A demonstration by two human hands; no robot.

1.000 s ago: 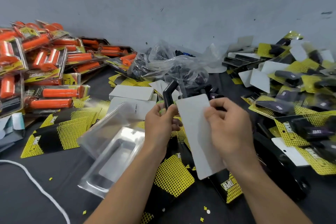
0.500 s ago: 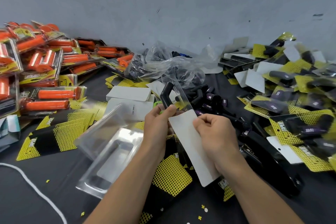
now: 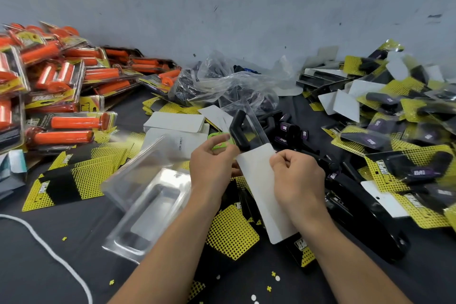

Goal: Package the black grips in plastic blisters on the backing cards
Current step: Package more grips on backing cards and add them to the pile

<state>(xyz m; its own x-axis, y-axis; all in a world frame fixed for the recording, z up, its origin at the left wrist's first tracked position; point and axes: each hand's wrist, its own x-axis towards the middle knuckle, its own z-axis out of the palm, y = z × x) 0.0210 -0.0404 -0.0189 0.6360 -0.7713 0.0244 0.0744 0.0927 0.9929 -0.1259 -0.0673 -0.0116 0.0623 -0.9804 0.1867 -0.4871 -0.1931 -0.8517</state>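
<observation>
Hands meet above the worktop (image 3: 61, 261): the left hand (image 3: 212, 168) pinches the clear blister (image 3: 255, 128) holding a black grip (image 3: 237, 131), which points far-left. The right hand (image 3: 296, 180) pinches the white backing card (image 3: 265, 195). The card's long axis carries the blister's line toward near-right, so the card probably slides along it.

A scuffed pale grey wall (image 3: 222, 2) rises behind a dark work surface (image 3: 37, 266).

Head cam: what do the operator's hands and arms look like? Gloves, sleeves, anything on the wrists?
Both bare. The left hand and right hand wear no gloves, and no rings show. The left forearm and right forearm are uncovered down to the frame's bottom edge: no sleeve, watch, band or cable in view.
</observation>
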